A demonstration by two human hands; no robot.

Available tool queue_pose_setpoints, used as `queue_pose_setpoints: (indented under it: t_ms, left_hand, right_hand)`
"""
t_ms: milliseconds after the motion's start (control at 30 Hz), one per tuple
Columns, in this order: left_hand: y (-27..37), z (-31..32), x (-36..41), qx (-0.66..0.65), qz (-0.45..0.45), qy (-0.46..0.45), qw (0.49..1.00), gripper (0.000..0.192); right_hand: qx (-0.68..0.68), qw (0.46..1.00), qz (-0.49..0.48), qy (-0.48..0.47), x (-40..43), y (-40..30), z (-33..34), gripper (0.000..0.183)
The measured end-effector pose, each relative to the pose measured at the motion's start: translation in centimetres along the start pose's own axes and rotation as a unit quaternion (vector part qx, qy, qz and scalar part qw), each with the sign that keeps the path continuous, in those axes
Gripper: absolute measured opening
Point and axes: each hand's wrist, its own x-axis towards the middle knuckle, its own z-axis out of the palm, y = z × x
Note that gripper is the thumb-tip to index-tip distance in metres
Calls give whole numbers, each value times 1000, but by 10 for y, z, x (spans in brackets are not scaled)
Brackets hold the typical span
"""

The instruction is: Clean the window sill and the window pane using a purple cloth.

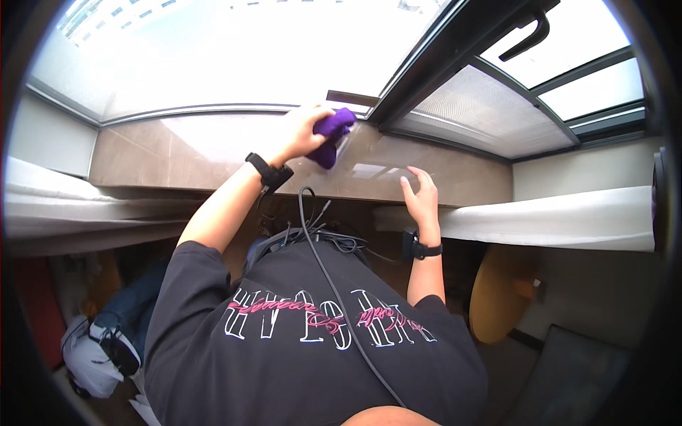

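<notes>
A bunched purple cloth (335, 130) is in the grip of my left hand (308, 132), just above or against the polished stone windowsill (213, 160), close to the bottom of the window frame. My right hand (422, 194) holds nothing; its fingers are apart over the sill's front edge, and whether they touch the stone I cannot tell. Behind the cloth rises the large bright window pane (240, 64). Each wrist wears a black strap with a small device.
A dark window post (421, 58) divides the large pane from a screened section (485, 106) with a black handle (527, 40). White curtains (559, 218) hang at both sides. A black cable (333, 287) runs down my shirt. A round yellow table (498, 298) stands at lower right.
</notes>
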Motion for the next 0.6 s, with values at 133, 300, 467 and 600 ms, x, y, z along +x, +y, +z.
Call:
queue_pose_setpoints:
  t_ms: [133, 300, 467, 600]
  left_hand:
    - [13, 2, 10, -264, 8, -95, 960, 34]
    - [12, 14, 7, -315, -2, -95, 944, 40]
    - [-13, -33, -21, -139, -70, -62, 986, 49]
    - [-84, -93, -104, 183, -134, -47, 973, 59]
  right_hand:
    - [150, 978, -123, -73, 65, -85, -12, 48]
    - [91, 978, -159, -98, 79, -123, 16, 38]
    - [229, 973, -19, -16, 73, -73, 11, 19]
    - [307, 930, -24, 202, 97, -75, -57, 29]
